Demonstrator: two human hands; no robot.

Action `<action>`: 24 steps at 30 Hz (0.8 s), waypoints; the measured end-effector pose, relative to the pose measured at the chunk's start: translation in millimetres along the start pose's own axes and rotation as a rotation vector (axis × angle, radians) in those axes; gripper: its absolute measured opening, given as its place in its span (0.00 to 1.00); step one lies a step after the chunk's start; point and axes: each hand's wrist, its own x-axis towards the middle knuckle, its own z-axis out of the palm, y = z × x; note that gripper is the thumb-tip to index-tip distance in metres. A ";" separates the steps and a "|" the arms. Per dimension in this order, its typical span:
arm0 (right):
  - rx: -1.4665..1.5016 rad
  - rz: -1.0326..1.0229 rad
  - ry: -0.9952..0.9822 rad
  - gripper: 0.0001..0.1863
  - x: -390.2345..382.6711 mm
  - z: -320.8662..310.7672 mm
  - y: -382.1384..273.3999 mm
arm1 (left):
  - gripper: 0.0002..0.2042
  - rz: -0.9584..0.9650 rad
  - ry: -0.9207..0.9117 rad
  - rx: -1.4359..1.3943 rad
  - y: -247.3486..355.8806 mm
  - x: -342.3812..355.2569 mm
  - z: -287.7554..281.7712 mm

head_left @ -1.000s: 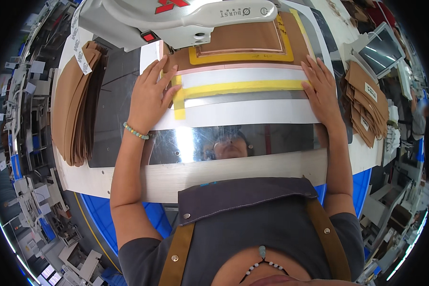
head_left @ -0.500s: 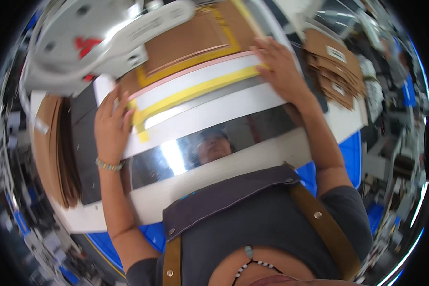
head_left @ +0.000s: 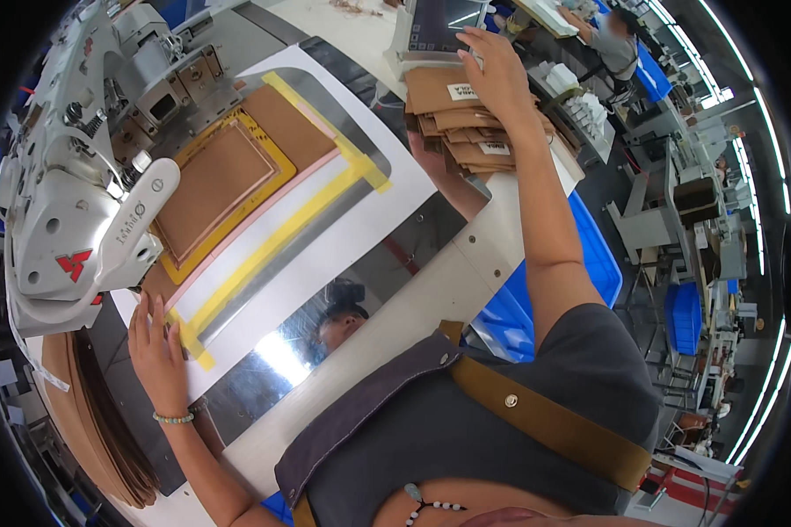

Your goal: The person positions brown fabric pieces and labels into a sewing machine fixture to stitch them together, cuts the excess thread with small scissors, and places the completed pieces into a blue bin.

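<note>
My left hand [head_left: 158,356] lies with outstretched fingers at the near left corner of a white sewing template [head_left: 277,241] edged with yellow tape. A brown panel [head_left: 215,193] sits in the template inside a yellow frame [head_left: 286,162], partly under the head of a white sewing machine [head_left: 70,233]. My right hand [head_left: 499,79] is raised at the far right, holding nothing, fingers extended. Its fingertips are beside a control screen [head_left: 439,25]; whether they touch it I cannot tell. Below that hand is a stack of brown pieces [head_left: 431,90] with white labels.
More brown panels [head_left: 83,413] stand in a curved row at the left. A shiny metal plate [head_left: 369,290] crosses the near table. Blue bins [head_left: 589,250] stand below the table's right edge. Another person [head_left: 615,48] sits working at the far right.
My right hand has left the template's right side and reached up toward the screen. My left hand stays at the template's left corner. The view has turned to the right.
</note>
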 end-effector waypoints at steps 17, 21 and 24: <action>-0.149 0.155 -0.411 0.12 -39.4 -16.7 1.3 | 0.21 -0.015 -0.030 -0.010 3.0 0.4 -1.6; -0.003 0.133 -0.403 0.10 -28.1 -11.2 10.6 | 0.21 -0.008 -0.026 -0.019 -0.7 0.4 1.0; 0.080 0.260 -0.683 0.08 -5.7 -10.5 4.0 | 0.21 -0.013 -0.002 -0.025 -3.7 -7.1 -0.9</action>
